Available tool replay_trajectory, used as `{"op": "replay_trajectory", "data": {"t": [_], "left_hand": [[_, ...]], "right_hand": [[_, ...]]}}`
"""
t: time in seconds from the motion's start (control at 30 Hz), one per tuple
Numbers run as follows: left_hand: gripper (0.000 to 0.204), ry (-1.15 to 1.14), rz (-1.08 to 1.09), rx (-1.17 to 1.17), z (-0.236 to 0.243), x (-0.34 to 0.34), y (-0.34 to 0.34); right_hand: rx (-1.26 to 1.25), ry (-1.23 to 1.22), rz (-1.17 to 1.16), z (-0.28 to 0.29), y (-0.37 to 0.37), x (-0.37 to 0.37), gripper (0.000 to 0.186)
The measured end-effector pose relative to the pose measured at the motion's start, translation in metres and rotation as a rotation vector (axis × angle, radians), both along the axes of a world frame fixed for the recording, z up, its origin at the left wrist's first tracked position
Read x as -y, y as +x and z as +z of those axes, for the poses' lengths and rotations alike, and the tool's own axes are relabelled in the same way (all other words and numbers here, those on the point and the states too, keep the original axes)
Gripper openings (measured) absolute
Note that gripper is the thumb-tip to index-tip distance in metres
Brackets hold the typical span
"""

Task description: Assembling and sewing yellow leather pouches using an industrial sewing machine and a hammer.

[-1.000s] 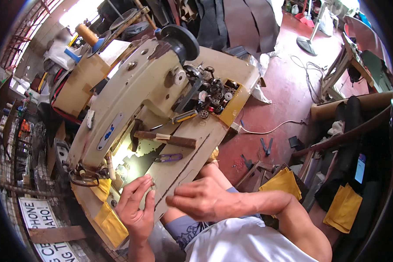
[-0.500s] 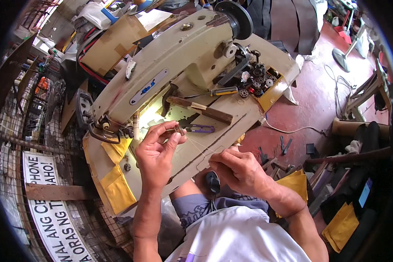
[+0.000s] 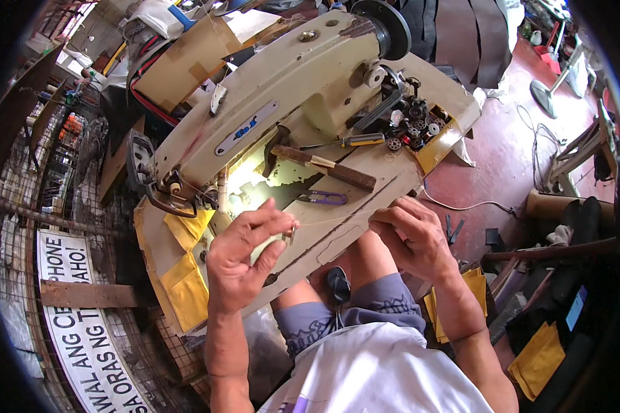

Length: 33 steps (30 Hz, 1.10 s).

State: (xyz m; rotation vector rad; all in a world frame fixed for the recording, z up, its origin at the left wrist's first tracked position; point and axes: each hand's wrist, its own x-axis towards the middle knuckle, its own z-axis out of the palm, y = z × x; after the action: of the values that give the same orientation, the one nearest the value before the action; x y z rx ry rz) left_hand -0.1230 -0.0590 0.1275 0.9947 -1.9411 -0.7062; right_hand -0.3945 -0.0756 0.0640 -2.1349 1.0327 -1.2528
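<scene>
My left hand (image 3: 244, 255) is raised over the sewing machine bed (image 3: 310, 241). Between its fingertips sits a small shiny metal bobbin (image 3: 291, 233); its finer details are too small to make out. A thin pale thread (image 3: 337, 219) runs taut from the bobbin to my right hand (image 3: 415, 237), whose fingers pinch the thread's other end near the bed's front edge. Behind the thread lie purple-handled thread snips (image 3: 325, 198). The beige sewing machine (image 3: 275, 96) arches over the bed, its needle area just beyond my left hand.
On the bed lie a wooden-handled hammer (image 3: 344, 173) and a yellow-handled screwdriver (image 3: 362, 140). An open compartment (image 3: 449, 146) at the right holds several bobbins. Yellow fabric pieces (image 3: 184, 288) rest on the left end. A cardboard box (image 3: 186, 65) stands behind the machine.
My right hand has moved right and up, drawing the thread out longer. My left hand has dropped slightly, its fingers spread more around the bobbin. The view has shifted a little.
</scene>
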Motion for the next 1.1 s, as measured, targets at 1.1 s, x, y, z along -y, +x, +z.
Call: {"op": "replay_trajectory", "data": {"t": [1.1], "left_hand": [[0.026, -0.247, 0.060, -0.044, -0.010, 0.012, -0.057]], "right_hand": [[1.515, 0.947, 0.790, 0.001, 0.078, -0.025, 0.046]]}}
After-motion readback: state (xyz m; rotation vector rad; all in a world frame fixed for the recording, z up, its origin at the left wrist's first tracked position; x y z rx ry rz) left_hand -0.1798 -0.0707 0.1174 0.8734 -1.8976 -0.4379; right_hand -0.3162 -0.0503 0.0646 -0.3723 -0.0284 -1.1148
